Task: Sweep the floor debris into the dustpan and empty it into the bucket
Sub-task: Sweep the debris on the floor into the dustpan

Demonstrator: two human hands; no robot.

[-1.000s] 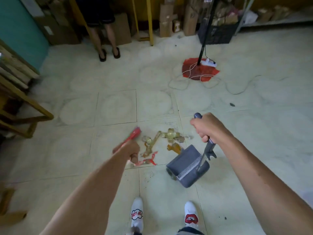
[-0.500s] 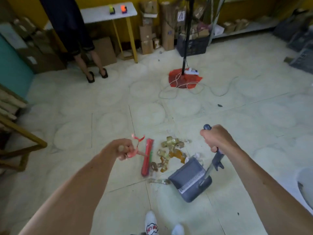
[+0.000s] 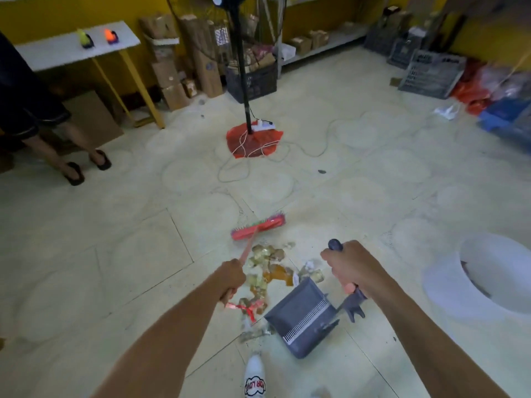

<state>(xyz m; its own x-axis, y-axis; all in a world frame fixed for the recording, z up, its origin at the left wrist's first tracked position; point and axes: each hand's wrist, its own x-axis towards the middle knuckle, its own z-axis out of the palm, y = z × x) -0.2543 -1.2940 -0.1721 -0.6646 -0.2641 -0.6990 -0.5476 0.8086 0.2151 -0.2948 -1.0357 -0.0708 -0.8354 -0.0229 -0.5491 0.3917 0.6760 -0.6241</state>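
Note:
My left hand [image 3: 231,278] grips the pink handle of a red broom, whose head [image 3: 258,226] rests on the floor beyond the debris. A pile of yellowish wrappers and scraps [image 3: 265,275] lies on the tiles between my hands. My right hand [image 3: 349,268] is closed around the upright handle of a grey dustpan [image 3: 301,317], which sits on the floor with its mouth facing the pile. A white bucket [image 3: 439,282] stands at the right edge, its opening partly cut off.
A fan stand on a red base [image 3: 253,139] with a power strip and loose cable [image 3: 316,145] stands ahead. A person's legs [image 3: 71,150] are at far left by a white table [image 3: 71,50]. Boxes and crates line the back wall. My white shoe [image 3: 254,377] is below.
The broom head has swung from the left side of the debris to the far side of it. The view tilted up and right, and the bucket came into view.

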